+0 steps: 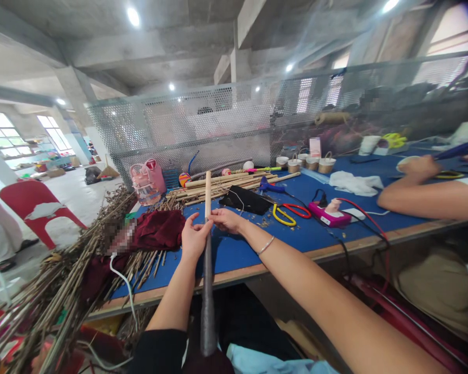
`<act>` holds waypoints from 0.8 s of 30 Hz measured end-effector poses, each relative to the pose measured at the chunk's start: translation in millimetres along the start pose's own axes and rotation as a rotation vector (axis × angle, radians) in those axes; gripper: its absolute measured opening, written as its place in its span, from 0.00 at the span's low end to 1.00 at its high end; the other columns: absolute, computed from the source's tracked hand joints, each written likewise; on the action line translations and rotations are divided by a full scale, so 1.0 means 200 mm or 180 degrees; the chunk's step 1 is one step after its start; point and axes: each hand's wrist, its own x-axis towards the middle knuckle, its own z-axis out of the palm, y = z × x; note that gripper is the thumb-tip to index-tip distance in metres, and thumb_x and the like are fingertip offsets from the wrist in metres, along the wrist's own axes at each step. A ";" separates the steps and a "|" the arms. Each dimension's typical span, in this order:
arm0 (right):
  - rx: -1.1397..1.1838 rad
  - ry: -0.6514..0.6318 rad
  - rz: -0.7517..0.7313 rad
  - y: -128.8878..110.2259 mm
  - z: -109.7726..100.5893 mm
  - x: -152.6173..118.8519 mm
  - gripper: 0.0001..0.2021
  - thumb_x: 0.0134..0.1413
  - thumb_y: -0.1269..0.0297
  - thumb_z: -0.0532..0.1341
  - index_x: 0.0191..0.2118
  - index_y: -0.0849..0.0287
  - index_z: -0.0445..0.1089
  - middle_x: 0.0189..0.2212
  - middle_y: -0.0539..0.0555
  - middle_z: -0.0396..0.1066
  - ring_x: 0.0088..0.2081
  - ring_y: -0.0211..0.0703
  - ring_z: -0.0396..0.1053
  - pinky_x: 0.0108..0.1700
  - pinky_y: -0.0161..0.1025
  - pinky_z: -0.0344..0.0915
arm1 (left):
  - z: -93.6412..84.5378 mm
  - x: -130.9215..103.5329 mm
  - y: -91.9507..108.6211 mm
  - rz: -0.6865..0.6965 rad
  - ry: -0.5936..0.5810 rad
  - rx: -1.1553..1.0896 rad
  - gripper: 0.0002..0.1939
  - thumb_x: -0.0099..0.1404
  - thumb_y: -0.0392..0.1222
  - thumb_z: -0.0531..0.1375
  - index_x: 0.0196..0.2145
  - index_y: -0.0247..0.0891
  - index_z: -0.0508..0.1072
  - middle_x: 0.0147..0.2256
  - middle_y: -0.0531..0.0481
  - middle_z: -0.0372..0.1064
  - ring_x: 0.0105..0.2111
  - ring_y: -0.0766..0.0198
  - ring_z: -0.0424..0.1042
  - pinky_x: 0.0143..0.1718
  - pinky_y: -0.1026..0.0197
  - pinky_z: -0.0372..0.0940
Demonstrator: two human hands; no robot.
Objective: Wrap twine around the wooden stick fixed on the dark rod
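"How are you posed?"

"Your left hand is just beside your right hand, fingers of both bent, the tips nearly meeting."

"And back from there?"

"Your left forearm rises from below its hand; your right forearm, showing longer, slants down and rightward from its hand, wrist roughly straight."

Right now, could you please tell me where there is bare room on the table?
The front strip of table between the yellow loop and the near edge looks bare. Crowded: sticks behind, red cloth and dry stalks at left.
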 end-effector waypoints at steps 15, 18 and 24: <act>0.0040 0.0071 -0.0038 0.02 0.00 0.02 0.16 0.43 0.57 0.65 0.31 0.63 0.62 0.12 0.40 0.52 0.11 0.25 0.43 0.13 0.27 0.37 | 0.02 -0.01 0.01 -0.0159 -0.0119 -0.0240 0.36 0.49 0.42 0.67 0.54 0.30 0.59 0.18 0.55 0.68 0.16 0.70 0.66 0.17 0.70 0.58; -0.0011 0.0059 0.0003 0.02 0.01 0.02 0.15 0.45 0.56 0.63 0.33 0.63 0.63 0.13 0.42 0.55 0.12 0.26 0.47 0.14 0.27 0.41 | 0.03 -0.01 0.02 -0.0352 -0.0197 -0.0456 0.35 0.53 0.40 0.64 0.56 0.30 0.56 0.21 0.52 0.70 0.18 0.69 0.68 0.20 0.68 0.63; -0.0665 0.0098 -0.0096 0.04 0.00 0.03 0.18 0.46 0.51 0.61 0.34 0.64 0.65 0.16 0.44 0.58 0.14 0.27 0.47 0.16 0.28 0.41 | 0.03 0.00 0.01 -0.0572 -0.0355 -0.0548 0.21 0.54 0.39 0.63 0.45 0.31 0.66 0.21 0.51 0.68 0.17 0.70 0.67 0.18 0.69 0.62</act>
